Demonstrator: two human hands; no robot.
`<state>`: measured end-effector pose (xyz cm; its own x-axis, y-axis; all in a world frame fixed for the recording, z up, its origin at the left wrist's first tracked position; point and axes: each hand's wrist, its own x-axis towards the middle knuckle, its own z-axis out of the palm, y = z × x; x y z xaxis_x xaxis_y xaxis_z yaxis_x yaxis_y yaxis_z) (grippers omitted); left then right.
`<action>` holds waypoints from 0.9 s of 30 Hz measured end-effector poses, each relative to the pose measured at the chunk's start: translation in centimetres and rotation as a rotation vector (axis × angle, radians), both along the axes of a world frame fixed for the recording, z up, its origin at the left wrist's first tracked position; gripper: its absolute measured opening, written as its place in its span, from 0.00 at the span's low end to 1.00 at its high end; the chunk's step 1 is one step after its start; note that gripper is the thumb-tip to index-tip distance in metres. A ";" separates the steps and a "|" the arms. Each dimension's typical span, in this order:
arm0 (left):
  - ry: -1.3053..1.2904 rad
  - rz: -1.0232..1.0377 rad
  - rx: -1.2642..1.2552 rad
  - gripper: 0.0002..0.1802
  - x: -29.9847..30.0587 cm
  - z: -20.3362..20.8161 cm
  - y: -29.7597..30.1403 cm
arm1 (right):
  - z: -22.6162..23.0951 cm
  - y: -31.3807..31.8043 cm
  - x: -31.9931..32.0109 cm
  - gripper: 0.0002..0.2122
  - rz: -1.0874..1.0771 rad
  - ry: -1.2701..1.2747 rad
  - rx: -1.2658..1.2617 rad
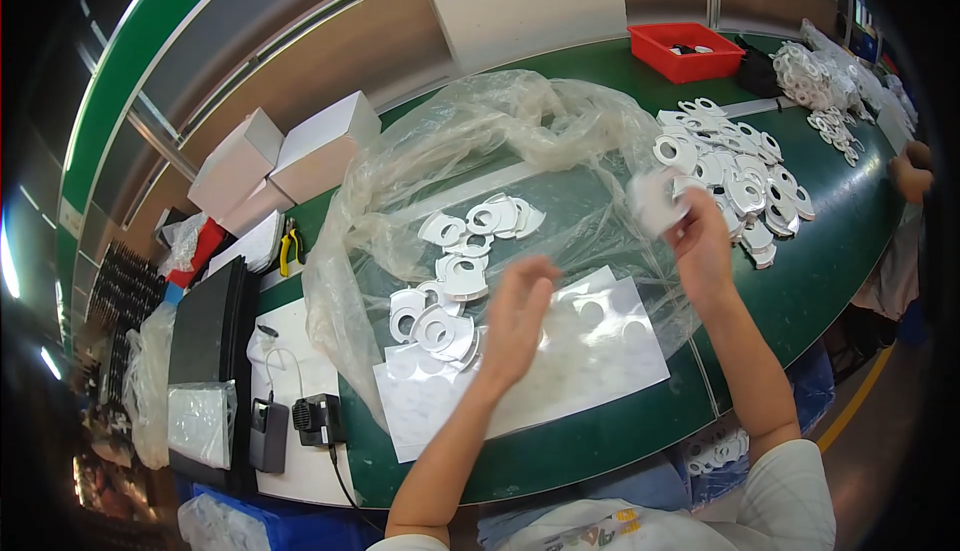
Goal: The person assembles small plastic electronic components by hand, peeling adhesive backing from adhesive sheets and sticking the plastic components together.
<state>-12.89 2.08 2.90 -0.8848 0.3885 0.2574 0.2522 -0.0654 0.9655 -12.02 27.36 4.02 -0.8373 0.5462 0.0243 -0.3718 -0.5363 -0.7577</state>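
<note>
In my right hand (702,241) is a white plastic part (657,203), pinched between thumb and fingers and blurred by motion. The hand is beside a large pile of white ring-shaped parts (742,179) with curved flanges. My left hand (515,321), slightly blurred, hovers over a white glossy sheet (600,336) with round marks; its fingers are apart and I see nothing in them. Left of that hand lies a smaller group of the same white parts (440,329), partly overlapping the sheet. Under these lies a clear plastic bag (400,141), spread on the green table (600,431).
A red tray (680,56) with small pieces stands at the back right, near bagged white parts (815,76). White boxes (325,146), yellow-handled pliers (291,248), a black walkie-talkie in a charger (318,419) and a black case (205,341) are at left. Another person's hand (912,173) shows at far right.
</note>
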 end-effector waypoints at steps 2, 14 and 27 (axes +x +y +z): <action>0.591 0.560 -0.508 0.12 -1.8 0.4 -1.9 | -0.3 0.9 0.2 0.06 -0.082 0.047 -0.184; 0.621 0.822 -1.017 0.26 -2.7 -0.4 -5.1 | -0.6 -6.8 3.4 0.09 0.379 0.093 1.619; -0.690 -0.159 0.535 0.12 1.0 -1.9 0.7 | 0.6 -6.6 4.2 0.17 0.852 -0.080 1.792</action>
<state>-11.85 2.80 0.97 -0.8557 0.5007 -0.1306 -0.4252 -0.5366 0.7289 -7.82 20.77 4.65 -0.8491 -0.5257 -0.0519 -0.4206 0.7323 -0.5355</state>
